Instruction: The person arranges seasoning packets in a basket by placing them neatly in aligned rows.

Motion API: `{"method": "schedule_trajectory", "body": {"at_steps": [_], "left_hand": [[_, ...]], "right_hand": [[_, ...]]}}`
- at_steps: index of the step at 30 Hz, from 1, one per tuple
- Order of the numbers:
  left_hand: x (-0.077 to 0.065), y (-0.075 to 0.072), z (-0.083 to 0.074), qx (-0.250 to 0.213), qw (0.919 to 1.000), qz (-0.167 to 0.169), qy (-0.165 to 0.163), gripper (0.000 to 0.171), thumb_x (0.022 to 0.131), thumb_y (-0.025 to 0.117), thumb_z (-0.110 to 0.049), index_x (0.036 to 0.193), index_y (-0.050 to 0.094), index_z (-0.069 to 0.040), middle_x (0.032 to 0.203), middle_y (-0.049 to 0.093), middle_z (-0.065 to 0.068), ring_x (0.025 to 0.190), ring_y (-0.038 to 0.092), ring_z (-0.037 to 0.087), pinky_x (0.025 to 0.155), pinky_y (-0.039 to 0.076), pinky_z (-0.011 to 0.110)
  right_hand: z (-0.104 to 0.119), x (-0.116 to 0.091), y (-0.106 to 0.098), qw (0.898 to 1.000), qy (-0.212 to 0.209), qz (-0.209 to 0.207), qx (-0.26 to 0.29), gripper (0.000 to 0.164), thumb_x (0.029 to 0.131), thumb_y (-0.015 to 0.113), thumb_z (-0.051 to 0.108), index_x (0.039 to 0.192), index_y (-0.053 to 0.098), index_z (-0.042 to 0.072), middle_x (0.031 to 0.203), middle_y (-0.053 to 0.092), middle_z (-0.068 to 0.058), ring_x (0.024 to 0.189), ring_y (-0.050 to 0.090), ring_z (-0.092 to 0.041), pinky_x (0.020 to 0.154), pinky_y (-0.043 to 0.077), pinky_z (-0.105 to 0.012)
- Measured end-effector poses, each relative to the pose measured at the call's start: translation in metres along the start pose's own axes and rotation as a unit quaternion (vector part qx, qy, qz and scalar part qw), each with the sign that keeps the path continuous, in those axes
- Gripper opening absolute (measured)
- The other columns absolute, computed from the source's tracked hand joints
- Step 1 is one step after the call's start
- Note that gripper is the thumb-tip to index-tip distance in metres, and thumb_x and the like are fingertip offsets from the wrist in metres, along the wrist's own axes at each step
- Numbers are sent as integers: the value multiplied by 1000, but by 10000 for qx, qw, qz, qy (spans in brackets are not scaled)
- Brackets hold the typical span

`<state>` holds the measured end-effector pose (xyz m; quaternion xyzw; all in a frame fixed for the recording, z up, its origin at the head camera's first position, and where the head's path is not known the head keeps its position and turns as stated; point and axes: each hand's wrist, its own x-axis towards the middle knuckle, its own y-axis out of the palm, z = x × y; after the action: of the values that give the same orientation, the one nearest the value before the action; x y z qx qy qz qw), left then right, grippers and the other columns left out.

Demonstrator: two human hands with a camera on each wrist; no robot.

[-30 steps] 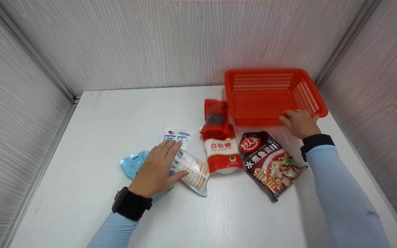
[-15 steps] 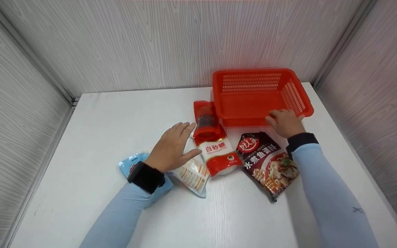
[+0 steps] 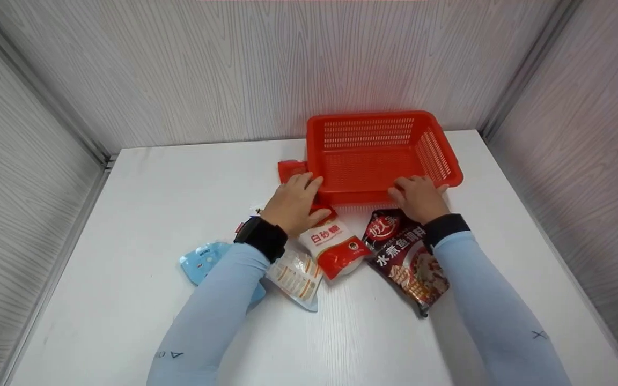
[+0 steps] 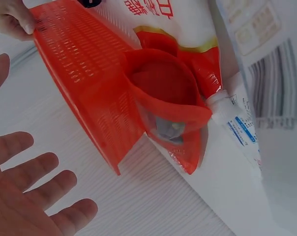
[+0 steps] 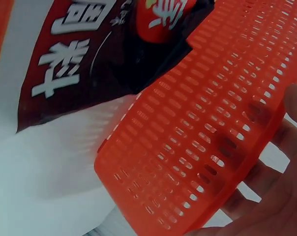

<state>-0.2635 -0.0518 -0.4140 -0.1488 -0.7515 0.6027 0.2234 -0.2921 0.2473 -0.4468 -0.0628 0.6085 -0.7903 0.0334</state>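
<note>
A red plastic basket (image 3: 352, 198) stands at the back of the white table. My right hand (image 3: 420, 199) grips its front rim near the right corner; in the right wrist view the fingers (image 5: 259, 179) show through the slots in its wall. My left hand (image 3: 294, 208) is by the basket's front left corner, fingers spread; the left wrist view shows a gap between the fingertips (image 4: 50, 164) and the basket. Beside the basket's left side is a red pouch with a clear window (image 4: 163, 115), partly hidden by my left hand in the head view.
In front lie a white sugar bag (image 3: 336, 247) and a dark red fish-seasoning packet (image 3: 401, 258). A white-and-orange pouch (image 3: 297, 279) and a light blue pouch (image 3: 201, 264) lie at left, partly under my left arm. A small capped white-and-blue item (image 4: 237, 123) lies beside the sugar bag.
The basket has slid left along the back of the table with my right hand on its rim. My left hand has moved from above the pouches up and right to the basket's front left corner.
</note>
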Motion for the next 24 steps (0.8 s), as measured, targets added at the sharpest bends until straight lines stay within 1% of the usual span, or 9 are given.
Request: {"method": "schedule_trajectory", "body": {"at_steps": [4, 7, 10, 12, 14, 16, 18, 22, 24], "left_hand": [[10, 9, -1, 206, 9995, 156, -186, 72, 82, 56, -55, 138, 37, -14, 138, 36, 9, 128, 29, 29, 100, 30, 49], [14, 16, -3, 426, 9979, 408, -286, 70, 83, 52, -57, 139, 38, -17, 142, 34, 8, 132, 24, 30, 99, 28, 54], [18, 22, -4, 450, 9960, 668, -385, 66, 86, 47, -57, 140, 37, -19, 143, 34, 4, 135, 19, 28, 99, 26, 55], [21, 27, -5, 407, 9955, 730, -457, 61, 88, 46, -54, 138, 40, -19, 141, 39, 1, 135, 19, 25, 100, 26, 54], [24, 30, -6, 356, 9954, 707, -533, 53, 90, 47, -50, 134, 44, -20, 136, 45, -2, 134, 20, 23, 102, 25, 50], [26, 32, -8, 263, 9962, 606, -565, 44, 90, 49, -46, 128, 49, -21, 130, 51, -4, 133, 22, 21, 104, 24, 46], [27, 34, -11, 209, 9970, 536, -509, 37, 91, 49, -43, 121, 52, -22, 125, 55, -5, 133, 24, 20, 104, 24, 43], [25, 37, -17, 98, 9989, 399, -208, 30, 92, 49, -38, 114, 55, -19, 117, 60, -2, 131, 30, 20, 105, 22, 41], [23, 38, -19, 145, 9994, 319, -69, 29, 93, 49, -37, 112, 56, -17, 114, 62, 0, 130, 32, 22, 105, 23, 40]], "right_hand": [[14, -6, 0, 9999, -23, 117, -124, 47, 93, 44, 45, 129, 50, 16, 127, 49, -19, 119, 34, -42, 83, 7, -79], [21, -11, -3, 9995, 25, 274, -150, 47, 94, 43, 45, 130, 49, 16, 126, 48, -20, 116, 35, -42, 81, 9, -79], [24, -15, -5, 9990, 6, 416, -168, 45, 95, 42, 44, 129, 49, 16, 121, 51, -19, 110, 39, -40, 80, 14, -79], [25, -18, -7, 9987, -52, 474, -190, 43, 95, 41, 43, 127, 50, 16, 116, 53, -18, 104, 41, -38, 80, 20, -77], [26, -21, -9, 9982, -187, 520, -220, 41, 95, 41, 42, 125, 50, 15, 110, 54, -17, 99, 42, -36, 82, 28, -72], [25, -25, -11, 9978, -307, 544, -225, 40, 95, 41, 42, 123, 51, 15, 105, 54, -16, 95, 43, -35, 83, 35, -65], [23, -29, -13, 9971, -425, 588, -234, 40, 95, 41, 42, 122, 51, 14, 102, 54, -16, 93, 44, -35, 82, 39, -59], [17, -37, -17, 9967, -438, 666, -184, 42, 93, 41, 46, 119, 51, 15, 99, 54, -14, 91, 45, -34, 80, 40, -59], [15, -40, -19, 9965, -460, 677, -158, 43, 92, 40, 48, 118, 52, 16, 100, 54, -14, 92, 45, -35, 80, 39, -62]]}}
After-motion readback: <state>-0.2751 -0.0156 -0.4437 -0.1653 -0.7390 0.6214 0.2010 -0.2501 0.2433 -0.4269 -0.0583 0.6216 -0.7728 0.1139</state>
